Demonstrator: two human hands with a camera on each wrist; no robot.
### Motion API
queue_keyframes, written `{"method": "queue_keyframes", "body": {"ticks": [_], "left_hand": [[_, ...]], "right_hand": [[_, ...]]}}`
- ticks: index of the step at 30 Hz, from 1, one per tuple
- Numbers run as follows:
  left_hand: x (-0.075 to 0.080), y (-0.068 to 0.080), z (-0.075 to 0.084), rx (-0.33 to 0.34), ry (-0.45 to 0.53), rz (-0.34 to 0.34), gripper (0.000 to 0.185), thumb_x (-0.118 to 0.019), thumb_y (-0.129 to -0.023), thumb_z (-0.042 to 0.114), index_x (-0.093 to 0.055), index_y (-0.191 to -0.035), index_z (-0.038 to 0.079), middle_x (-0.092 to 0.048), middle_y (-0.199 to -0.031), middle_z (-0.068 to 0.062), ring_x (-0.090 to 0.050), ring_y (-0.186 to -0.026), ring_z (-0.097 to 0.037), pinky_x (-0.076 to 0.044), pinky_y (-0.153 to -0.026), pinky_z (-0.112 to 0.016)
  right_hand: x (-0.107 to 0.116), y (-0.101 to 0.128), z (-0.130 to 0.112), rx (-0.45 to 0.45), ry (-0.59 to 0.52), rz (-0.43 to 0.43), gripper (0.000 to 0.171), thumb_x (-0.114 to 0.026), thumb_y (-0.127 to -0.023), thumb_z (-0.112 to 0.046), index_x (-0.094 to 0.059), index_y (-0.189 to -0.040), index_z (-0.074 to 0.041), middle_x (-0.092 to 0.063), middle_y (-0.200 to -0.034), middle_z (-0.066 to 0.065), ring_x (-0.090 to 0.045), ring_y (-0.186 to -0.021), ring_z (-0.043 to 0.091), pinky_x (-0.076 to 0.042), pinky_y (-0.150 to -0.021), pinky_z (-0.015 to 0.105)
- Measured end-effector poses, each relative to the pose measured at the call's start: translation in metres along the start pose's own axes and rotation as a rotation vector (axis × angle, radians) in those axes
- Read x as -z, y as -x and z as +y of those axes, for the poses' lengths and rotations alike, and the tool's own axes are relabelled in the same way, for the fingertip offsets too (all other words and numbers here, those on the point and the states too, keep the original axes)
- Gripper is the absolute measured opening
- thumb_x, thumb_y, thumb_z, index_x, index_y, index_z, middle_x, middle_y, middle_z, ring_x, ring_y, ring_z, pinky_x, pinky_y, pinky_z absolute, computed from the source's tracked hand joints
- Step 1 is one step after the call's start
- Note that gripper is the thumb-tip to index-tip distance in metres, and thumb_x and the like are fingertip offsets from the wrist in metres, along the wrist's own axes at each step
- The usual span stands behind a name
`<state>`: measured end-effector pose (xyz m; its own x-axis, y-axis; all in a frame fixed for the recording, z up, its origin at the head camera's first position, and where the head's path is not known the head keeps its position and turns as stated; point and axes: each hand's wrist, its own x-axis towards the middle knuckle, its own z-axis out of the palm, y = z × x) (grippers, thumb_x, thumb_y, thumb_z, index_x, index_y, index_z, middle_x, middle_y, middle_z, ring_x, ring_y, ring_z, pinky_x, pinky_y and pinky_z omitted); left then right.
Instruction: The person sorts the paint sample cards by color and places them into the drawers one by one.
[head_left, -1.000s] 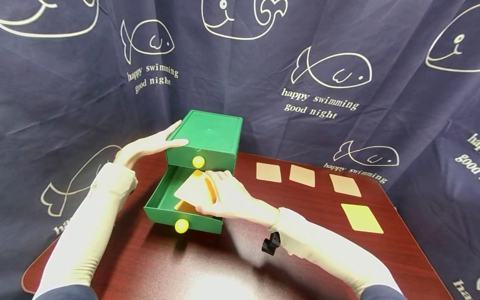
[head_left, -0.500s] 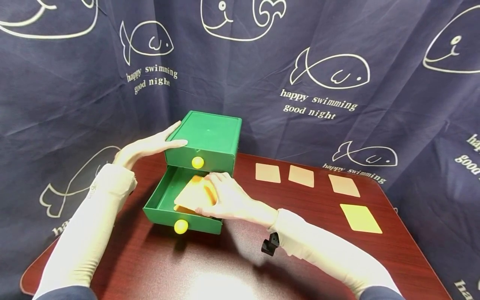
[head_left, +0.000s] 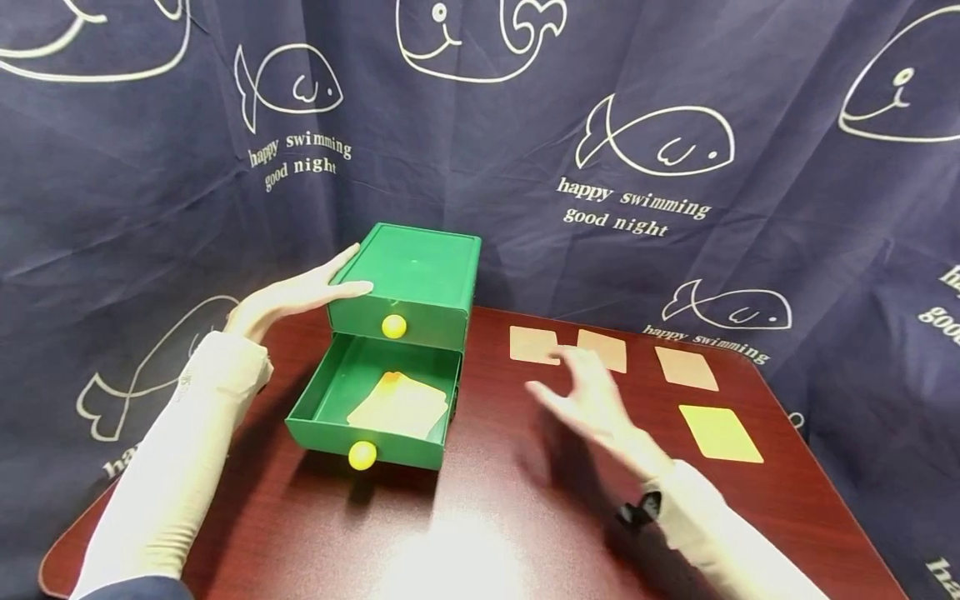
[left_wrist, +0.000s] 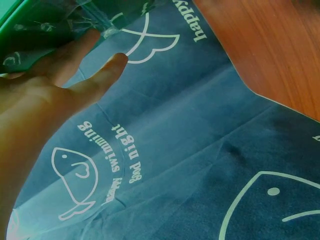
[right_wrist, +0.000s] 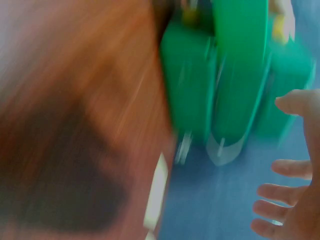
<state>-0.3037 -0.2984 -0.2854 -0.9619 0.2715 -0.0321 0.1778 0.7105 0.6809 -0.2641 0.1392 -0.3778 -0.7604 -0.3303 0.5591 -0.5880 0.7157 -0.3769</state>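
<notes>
The fingers [head_left: 341,290] of the left hand [head_left: 296,296] are lying straight and flat against the left side and top edge of the green drawer box [head_left: 416,279], bracing it and gripping nothing. Just right of that, the lower drawer [head_left: 330,392] is standing pulled out, and the cards [head_left: 397,406] are lying loose inside it, the pale one resting on top of an orange one, near the drawer's front right. Further right, the right hand [head_left: 592,400] is hovering over the table [head_left: 480,517] with its fingers spread wide and empty, blurred in both the head and the wrist view. Beyond it, three tan cards [head_left: 600,350] and a yellow card [head_left: 720,433] are lying in a loose row, the hand passing in front of two of them.

The risk, as I judge it: the hand is moving fast and low, so it could be brushing a tan card out of place.

Half a second ago the right hand was inside the drawer, holding the pale card; now that card is lying released and the hand is well clear of the box.
</notes>
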Motion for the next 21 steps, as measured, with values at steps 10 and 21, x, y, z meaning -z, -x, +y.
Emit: {"method": "queue_keyframes", "body": {"ticks": [10,21], "left_hand": [[0.001,0.0,-0.002,0.004,0.01,0.005,0.09,-0.053,-0.092,0.058,0.005,-0.155,0.03,0.004,-0.163,0.01,0.002,-0.151,-0.018,-0.005,-0.122,-0.053],[-0.002,-0.005,0.0,0.016,0.013,0.002,0.09,-0.053,-0.092,0.058,0.004,-0.156,0.029,0.004,-0.163,0.01,0.003,-0.151,-0.018,-0.004,-0.123,-0.053]], "right_hand": [[0.061,0.054,0.163,-0.451,0.335,-0.053,0.083,-0.066,-0.08,-0.061,-0.045,-0.129,0.002,-0.049,-0.123,0.033,-0.041,-0.108,0.054,-0.039,-0.08,0.066],[0.079,0.072,0.211,-0.9,0.392,-0.363,0.123,-0.059,-0.069,-0.081,-0.02,-0.13,0.018,-0.038,-0.114,0.048,-0.036,-0.104,0.061,-0.037,-0.082,0.064]]}}
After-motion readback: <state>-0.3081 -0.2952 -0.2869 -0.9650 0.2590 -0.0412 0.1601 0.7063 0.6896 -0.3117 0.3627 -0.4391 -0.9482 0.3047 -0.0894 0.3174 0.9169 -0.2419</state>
